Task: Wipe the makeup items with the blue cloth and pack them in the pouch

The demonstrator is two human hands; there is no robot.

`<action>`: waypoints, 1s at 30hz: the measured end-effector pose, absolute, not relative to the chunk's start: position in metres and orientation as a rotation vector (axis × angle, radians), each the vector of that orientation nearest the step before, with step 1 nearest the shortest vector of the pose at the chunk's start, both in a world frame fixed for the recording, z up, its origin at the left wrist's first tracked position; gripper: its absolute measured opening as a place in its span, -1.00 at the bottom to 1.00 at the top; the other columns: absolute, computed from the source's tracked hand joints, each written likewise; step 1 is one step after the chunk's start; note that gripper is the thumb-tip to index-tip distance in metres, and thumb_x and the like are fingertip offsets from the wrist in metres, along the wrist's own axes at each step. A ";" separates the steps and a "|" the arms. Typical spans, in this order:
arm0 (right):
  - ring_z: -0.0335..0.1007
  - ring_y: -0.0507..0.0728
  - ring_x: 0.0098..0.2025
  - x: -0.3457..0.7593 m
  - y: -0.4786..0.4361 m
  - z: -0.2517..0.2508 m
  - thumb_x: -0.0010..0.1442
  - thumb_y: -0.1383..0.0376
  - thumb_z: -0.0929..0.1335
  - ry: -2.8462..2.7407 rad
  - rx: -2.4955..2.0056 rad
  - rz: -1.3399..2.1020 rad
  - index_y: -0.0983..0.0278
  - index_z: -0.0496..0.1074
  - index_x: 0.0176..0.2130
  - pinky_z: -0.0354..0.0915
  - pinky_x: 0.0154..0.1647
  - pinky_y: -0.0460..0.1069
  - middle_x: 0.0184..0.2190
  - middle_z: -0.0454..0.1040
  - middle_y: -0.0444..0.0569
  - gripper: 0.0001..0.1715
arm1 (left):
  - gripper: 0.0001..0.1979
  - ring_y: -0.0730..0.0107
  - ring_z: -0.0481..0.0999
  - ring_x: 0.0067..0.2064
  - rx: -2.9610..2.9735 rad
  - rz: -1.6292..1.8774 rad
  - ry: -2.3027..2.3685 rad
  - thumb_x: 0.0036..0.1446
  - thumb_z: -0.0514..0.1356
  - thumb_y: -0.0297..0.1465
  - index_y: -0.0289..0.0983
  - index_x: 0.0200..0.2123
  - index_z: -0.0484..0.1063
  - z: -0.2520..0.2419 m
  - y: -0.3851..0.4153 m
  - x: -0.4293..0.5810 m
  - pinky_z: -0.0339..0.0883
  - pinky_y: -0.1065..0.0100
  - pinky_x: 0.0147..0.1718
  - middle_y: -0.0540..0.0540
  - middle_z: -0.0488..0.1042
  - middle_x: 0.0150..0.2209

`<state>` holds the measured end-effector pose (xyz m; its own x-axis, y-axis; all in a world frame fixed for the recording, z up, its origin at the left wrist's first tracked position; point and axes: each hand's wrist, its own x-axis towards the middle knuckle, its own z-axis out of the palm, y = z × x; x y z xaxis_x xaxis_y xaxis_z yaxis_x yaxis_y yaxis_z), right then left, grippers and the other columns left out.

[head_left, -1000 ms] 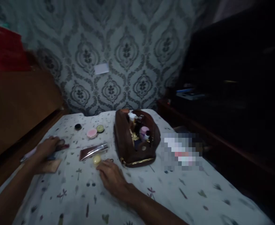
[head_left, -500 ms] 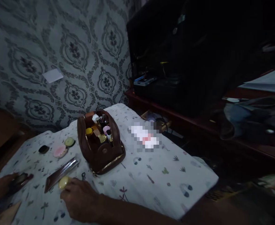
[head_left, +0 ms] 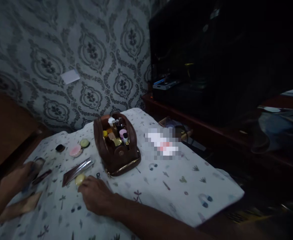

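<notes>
On the left, my left hand (head_left: 17, 178) is closed around a round, dark-rimmed item (head_left: 37, 165), blurred by motion, its kind unclear. Beneath it lie a slim dark-red stick (head_left: 42, 176) and a flat tan piece (head_left: 22, 206). My right hand (head_left: 96, 196) rests on the cloth, its curled fingers against a small round jar with a yellow top (head_left: 80, 180); the fingertips are partly hidden. Just beyond, a brown and silver tube (head_left: 77, 170) lies slantwise. An open brown cosmetic bag (head_left: 116, 160) stands behind, holding several bottles and jars.
A pink round container (head_left: 75, 150), a pale green one (head_left: 84, 143) and a small dark one (head_left: 60, 148) sit left of the bag on the patterned cloth (head_left: 166, 200). A pixelated patch (head_left: 162, 143) lies to its right. Patterned wallpaper (head_left: 91, 50) rises behind; dark furniture stands right.
The view has swung left, so the scene sits farther right and higher. My left hand has moved forward, raising the round item off the cloth. My right hand stays beside the yellow-topped jar.
</notes>
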<state>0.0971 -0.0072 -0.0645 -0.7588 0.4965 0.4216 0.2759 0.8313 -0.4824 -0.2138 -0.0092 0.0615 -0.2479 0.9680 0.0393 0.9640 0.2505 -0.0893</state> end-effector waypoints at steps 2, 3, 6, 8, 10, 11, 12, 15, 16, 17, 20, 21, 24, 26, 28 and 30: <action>0.43 0.18 -0.06 0.096 -0.008 -0.065 0.17 0.47 0.30 -2.400 -0.593 0.600 0.31 0.47 -0.14 0.39 -0.02 0.01 -0.12 0.58 0.04 -0.74 | -0.70 0.12 0.53 -0.17 -1.705 -0.210 -2.496 0.16 -0.01 -0.02 -0.06 -0.35 0.34 0.055 -0.007 -0.206 0.35 0.12 -0.12 0.17 0.49 -0.47; 0.44 0.17 -0.04 0.096 -0.009 -0.065 0.20 0.46 0.28 -2.347 -0.615 0.639 0.30 0.46 -0.09 0.38 0.01 0.02 -0.10 0.57 0.04 -0.71 | -0.68 0.08 0.51 -0.16 -1.628 -0.365 -2.538 0.11 0.01 0.01 -0.07 -0.33 0.33 0.053 -0.008 -0.199 0.34 0.09 -0.12 0.15 0.50 -0.45; 0.46 0.15 -0.07 0.096 -0.009 -0.065 0.29 0.41 0.24 -2.163 -0.670 0.813 0.27 0.39 0.06 0.37 0.01 0.03 -0.10 0.55 0.04 -0.63 | -0.60 0.08 0.49 -0.13 -1.669 -0.706 -2.592 -0.03 0.14 0.02 -0.13 -0.24 0.38 0.047 -0.012 -0.172 0.35 0.15 -0.12 0.04 0.55 -0.32; 0.47 0.14 -0.11 0.095 -0.008 -0.064 0.28 0.39 0.27 -2.058 -0.689 0.920 0.28 0.34 0.13 0.38 -0.01 0.04 -0.12 0.55 0.04 -0.58 | -0.53 0.16 0.50 -0.12 -1.725 -0.860 -2.607 -0.05 0.18 0.01 -0.18 -0.16 0.41 0.041 -0.017 -0.152 0.37 0.28 -0.17 -0.01 0.56 -0.20; 0.48 0.13 -0.14 0.093 -0.006 -0.065 0.26 0.36 0.29 -1.957 -0.680 1.014 0.28 0.30 0.16 0.40 -0.06 0.03 -0.12 0.54 0.04 -0.53 | -0.45 0.22 0.51 -0.22 -1.767 -1.450 -2.709 -0.12 0.29 0.01 -0.24 -0.14 0.44 0.031 -0.022 -0.132 0.38 0.34 -0.30 -0.04 0.55 -0.24; 0.48 0.13 -0.15 0.092 -0.005 -0.065 0.25 0.34 0.31 -1.906 -0.667 1.060 0.28 0.28 0.18 0.41 -0.11 0.01 -0.10 0.53 0.04 -0.50 | -0.39 0.27 0.51 -0.31 -1.765 -1.611 -2.740 -0.18 0.32 0.05 -0.25 -0.15 0.44 0.025 -0.025 -0.123 0.37 0.36 -0.37 -0.02 0.53 -0.31; 0.48 0.12 -0.15 0.092 -0.004 -0.066 0.24 0.30 0.32 -1.857 -0.651 1.106 0.28 0.26 0.19 0.42 -0.17 -0.01 -0.08 0.52 0.05 -0.46 | -0.36 0.31 0.49 -0.38 -1.770 -1.705 -2.758 -0.22 0.34 0.06 -0.27 -0.16 0.44 0.018 -0.028 -0.113 0.36 0.37 -0.43 -0.01 0.52 -0.37; 0.47 0.11 -0.21 0.090 0.000 -0.067 0.19 0.23 0.38 -1.747 -0.662 1.184 0.25 0.28 0.19 0.40 -0.29 -0.04 -0.05 0.52 0.05 -0.41 | -0.33 0.38 0.48 -0.46 -1.796 -1.941 -2.791 -0.25 0.37 0.08 -0.30 -0.19 0.44 -0.002 -0.037 -0.091 0.35 0.40 -0.49 -0.02 0.51 -0.42; 0.47 0.11 -0.24 0.090 0.001 -0.068 0.17 0.23 0.40 -1.734 -0.689 1.184 0.24 0.33 0.16 0.40 -0.28 -0.03 -0.08 0.53 0.03 -0.43 | -0.33 0.38 0.48 -0.47 -1.807 -2.005 -2.799 -0.24 0.38 0.08 -0.31 -0.19 0.45 -0.007 -0.039 -0.086 0.36 0.40 -0.49 -0.03 0.52 -0.42; 0.46 0.10 -0.28 0.089 0.002 -0.069 0.15 0.24 0.41 -1.737 -0.719 1.180 0.25 0.38 0.11 0.39 -0.27 -0.03 -0.12 0.54 0.02 -0.47 | -0.33 0.38 0.49 -0.47 -1.819 -2.058 -2.805 -0.24 0.38 0.08 -0.31 -0.19 0.45 -0.012 -0.041 -0.083 0.38 0.39 -0.48 -0.04 0.53 -0.42; 0.42 0.09 -0.36 0.089 0.004 -0.069 0.08 0.30 0.44 -1.796 -0.802 1.161 0.28 0.47 0.02 0.37 -0.26 -0.01 -0.22 0.55 -0.01 -0.53 | -0.34 0.35 0.52 -0.46 -1.881 -2.143 -2.797 -0.23 0.39 0.09 -0.31 -0.20 0.47 -0.019 -0.046 -0.081 0.42 0.35 -0.44 -0.06 0.54 -0.42; 0.42 0.10 -0.35 0.089 0.004 -0.069 0.05 0.31 0.45 -1.829 -0.812 1.152 0.30 0.48 0.01 0.36 -0.25 0.00 -0.22 0.55 0.00 -0.52 | -0.36 0.35 0.53 -0.44 -1.913 -2.144 -2.786 -0.21 0.39 0.08 -0.31 -0.21 0.47 -0.020 -0.047 -0.082 0.42 0.35 -0.42 -0.05 0.54 -0.43; 0.42 0.13 -0.30 0.088 0.001 -0.066 -0.02 0.33 0.47 -1.942 -0.809 1.109 0.30 0.52 -0.07 0.32 -0.22 0.01 -0.27 0.54 -0.02 -0.54 | -0.44 0.37 0.51 -0.43 -2.045 -2.063 -2.739 -0.14 0.38 0.06 -0.30 -0.27 0.49 -0.021 -0.050 -0.087 0.37 0.40 -0.43 -0.03 0.52 -0.44; 0.39 0.13 -0.32 0.087 -0.003 -0.064 -0.01 0.30 0.45 -1.983 -0.823 1.127 0.29 0.53 -0.16 0.28 -0.26 0.00 -0.36 0.51 -0.06 -0.66 | -0.47 0.39 0.48 -0.44 -2.154 -1.963 -2.696 -0.07 0.33 0.08 -0.30 -0.32 0.50 -0.022 -0.049 -0.092 0.33 0.41 -0.46 -0.02 0.51 -0.45; 0.36 0.11 -0.37 0.086 -0.005 -0.062 0.04 0.24 0.40 -1.941 -0.826 1.227 0.29 0.51 -0.26 0.24 -0.33 -0.02 -0.43 0.46 -0.09 -0.77 | -0.46 0.37 0.47 -0.44 -2.262 -1.846 -2.653 0.02 0.25 0.11 -0.31 -0.33 0.52 -0.023 -0.044 -0.098 0.33 0.39 -0.46 -0.03 0.51 -0.46; 0.33 0.08 -0.41 0.086 -0.005 -0.062 0.09 0.15 0.35 -1.804 -0.784 1.388 0.30 0.47 -0.31 0.21 -0.40 -0.04 -0.47 0.41 -0.11 -0.75 | -0.45 0.30 0.51 -0.37 -2.342 -1.730 -2.595 0.07 0.21 0.11 -0.30 -0.28 0.54 -0.025 -0.036 -0.105 0.38 0.35 -0.39 -0.07 0.55 -0.39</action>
<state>0.0862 -0.0050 -0.0618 -0.5576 0.8115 0.1747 0.0388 0.2357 -0.9710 -0.1053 -0.0363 -0.0249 -0.1035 0.9946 0.0019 0.3841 0.0382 0.9225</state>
